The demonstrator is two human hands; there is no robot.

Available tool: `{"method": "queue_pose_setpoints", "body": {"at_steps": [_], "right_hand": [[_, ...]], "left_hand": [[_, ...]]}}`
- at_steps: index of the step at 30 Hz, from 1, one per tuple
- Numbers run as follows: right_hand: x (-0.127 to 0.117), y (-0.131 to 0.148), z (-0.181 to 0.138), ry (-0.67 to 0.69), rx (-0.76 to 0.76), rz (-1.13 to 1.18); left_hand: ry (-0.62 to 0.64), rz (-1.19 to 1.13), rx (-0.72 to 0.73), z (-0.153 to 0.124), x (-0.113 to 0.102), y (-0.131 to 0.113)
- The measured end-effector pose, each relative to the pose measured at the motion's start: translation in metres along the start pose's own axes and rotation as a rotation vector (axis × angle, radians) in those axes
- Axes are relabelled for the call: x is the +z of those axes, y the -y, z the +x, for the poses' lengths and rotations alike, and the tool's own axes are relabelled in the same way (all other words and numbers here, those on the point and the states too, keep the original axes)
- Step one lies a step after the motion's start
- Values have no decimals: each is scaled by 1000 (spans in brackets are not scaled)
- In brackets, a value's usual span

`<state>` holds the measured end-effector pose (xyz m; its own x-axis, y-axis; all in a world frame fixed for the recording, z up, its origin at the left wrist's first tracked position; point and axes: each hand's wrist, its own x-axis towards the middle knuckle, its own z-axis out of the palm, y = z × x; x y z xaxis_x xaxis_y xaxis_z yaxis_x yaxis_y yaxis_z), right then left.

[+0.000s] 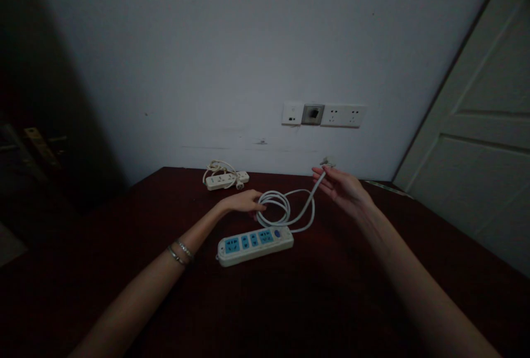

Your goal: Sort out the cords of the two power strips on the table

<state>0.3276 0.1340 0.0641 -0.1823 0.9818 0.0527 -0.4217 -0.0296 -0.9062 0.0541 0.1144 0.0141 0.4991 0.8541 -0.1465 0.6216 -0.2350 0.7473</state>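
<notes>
The white cord [290, 210] ran up from the power strip [255, 245] and ended at the right hand [342, 187], whose fingers [321, 173] were pinched closed on the cord just below its plug [328, 163]; the plug stuck out past the fingertips, its shape hard to make out in the dim light. Down and to the left of that pinch, the cord lay in a loose coil of several loops on the dark red table [372, 269]. The left hand [242, 201] rested palm down at the far side of the coil, fingers stretched flat and touching the loops at their left edge; whether it actually clamped any strand I could not tell. Nearer the person than both hands lay the power strip, cream-bodied with blue socket faces and a round blue button at its right end, where the cord joined it. Two thin bracelets [180, 251] sat on the left wrist. Beyond the left hand, near the table's back edge, lay a second, smaller white strip [223, 179] with its own cord bundled. On the wall above the right hand's pinch was a row of wall sockets [323, 115]. A pale door [484, 148] stood well off to the right.
</notes>
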Motion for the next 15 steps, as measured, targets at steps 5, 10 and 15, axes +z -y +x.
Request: {"method": "queue_pose_setpoints", "body": {"at_steps": [5, 10, 15], "right_hand": [[-7, 15, 0, -79, -158, 64], [-11, 40, -7, -239, -237, 202], [-25, 66, -15, -385, -311, 293]], "left_hand": [[9, -180, -135, 1, 2, 5], [3, -237, -126, -1, -1, 9], [-44, -232, -163, 3, -3, 21]]}}
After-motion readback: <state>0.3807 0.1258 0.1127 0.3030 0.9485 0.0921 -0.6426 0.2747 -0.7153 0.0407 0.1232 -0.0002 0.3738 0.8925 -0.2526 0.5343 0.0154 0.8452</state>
